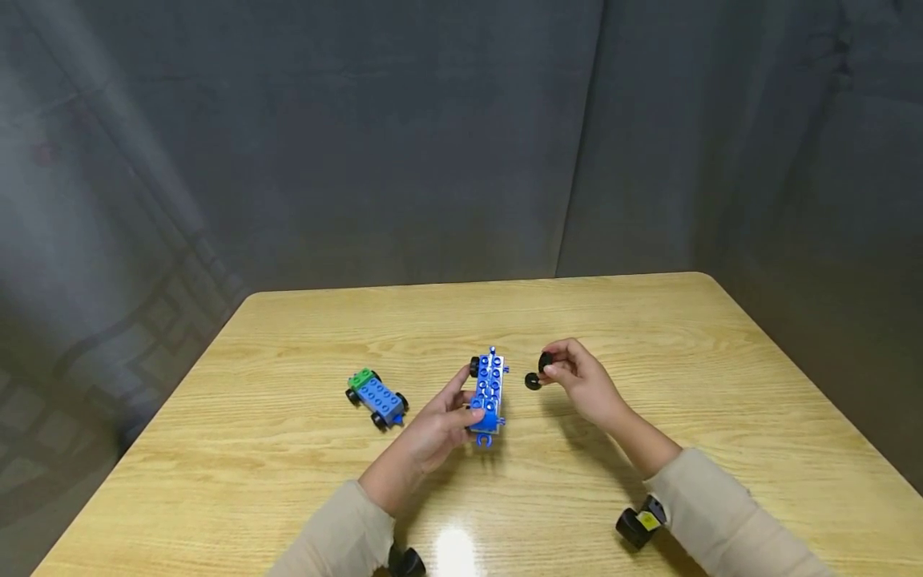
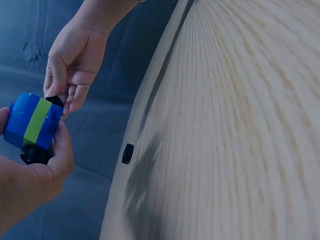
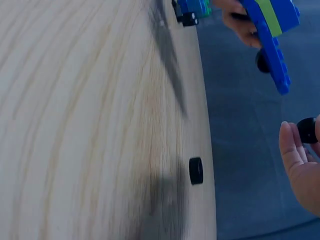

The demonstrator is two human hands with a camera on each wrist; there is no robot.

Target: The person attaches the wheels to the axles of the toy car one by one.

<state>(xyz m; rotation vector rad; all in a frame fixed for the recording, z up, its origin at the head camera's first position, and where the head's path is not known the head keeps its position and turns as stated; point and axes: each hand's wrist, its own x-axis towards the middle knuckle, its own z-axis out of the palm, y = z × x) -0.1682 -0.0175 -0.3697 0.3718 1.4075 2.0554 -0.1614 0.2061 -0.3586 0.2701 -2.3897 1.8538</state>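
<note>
My left hand grips a blue toy-block car above the table, thumb on its near end. A black wheel sits on the car's left side; bare axle pegs stick out on the right. In the left wrist view a lime-green stripe shows on the blue block. My right hand pinches a black wheel between thumb and fingers, to the right of the car and apart from it. A second black wheel is beside those fingertips; the right wrist view shows this loose wheel on the tabletop.
Left of my hands, another blue toy car with a green brick at one end stands on black wheels. The wooden table ends at a rounded far edge, with a grey curtain behind it.
</note>
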